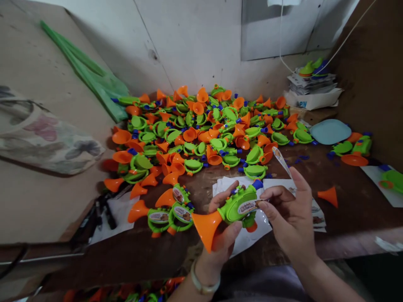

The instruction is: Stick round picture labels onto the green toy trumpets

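My left hand [225, 241] is wrapped round a green toy trumpet [233, 208] with an orange bell at the left and a blue mouthpiece at the upper right. An oval printed sticker [246, 207] lies against the trumpet's flat green face. At its right end, the thumb and forefinger of my right hand [291, 218] pinch its edge. Another narrow sticker [280, 159] stands up by the raised fingers of that hand. Beneath both hands lie white sticker sheets [248, 241]. To the left rest several trumpets with stickers on their faces [181, 213].
A large heap of toy trumpets [201, 130] covers the table's back. To the right are a loose orange bell [329, 196], a pale blue lid [330, 131] and a white box of papers [315, 98]. Pens [103, 214] lie left; more toys [135, 293] show below the table edge.
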The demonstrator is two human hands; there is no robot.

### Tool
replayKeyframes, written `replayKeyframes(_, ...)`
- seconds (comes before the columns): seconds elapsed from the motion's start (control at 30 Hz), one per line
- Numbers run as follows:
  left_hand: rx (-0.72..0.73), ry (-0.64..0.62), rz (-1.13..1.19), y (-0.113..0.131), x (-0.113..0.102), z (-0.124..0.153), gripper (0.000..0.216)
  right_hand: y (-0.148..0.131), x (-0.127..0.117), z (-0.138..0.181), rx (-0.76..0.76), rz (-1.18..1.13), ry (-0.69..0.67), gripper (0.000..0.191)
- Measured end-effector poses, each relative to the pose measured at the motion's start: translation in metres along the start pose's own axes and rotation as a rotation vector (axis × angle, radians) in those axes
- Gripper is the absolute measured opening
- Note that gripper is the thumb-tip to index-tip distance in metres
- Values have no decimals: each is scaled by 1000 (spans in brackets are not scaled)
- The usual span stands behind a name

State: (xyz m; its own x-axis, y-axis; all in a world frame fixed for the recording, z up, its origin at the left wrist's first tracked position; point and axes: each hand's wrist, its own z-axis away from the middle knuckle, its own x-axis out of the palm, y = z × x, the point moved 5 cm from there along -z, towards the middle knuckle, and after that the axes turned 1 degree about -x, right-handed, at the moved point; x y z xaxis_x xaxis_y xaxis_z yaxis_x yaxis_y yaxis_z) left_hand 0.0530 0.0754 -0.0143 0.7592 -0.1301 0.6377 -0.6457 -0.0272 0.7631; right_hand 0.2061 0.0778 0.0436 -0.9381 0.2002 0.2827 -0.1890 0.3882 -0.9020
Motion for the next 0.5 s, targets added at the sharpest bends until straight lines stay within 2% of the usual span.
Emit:
replayKeyframes(0.2,48,-51,-113,2,-4,2,55,4,7,4,122,-112,-5,71)
replayKeyframes(0.33,40,-46,-154,3,-2,0,52,3,9,4,94,-136,-4,69)
replayKeyframes(0.5,9,2,-66,5,5,0,44,4,9,6,40,-161,30,66)
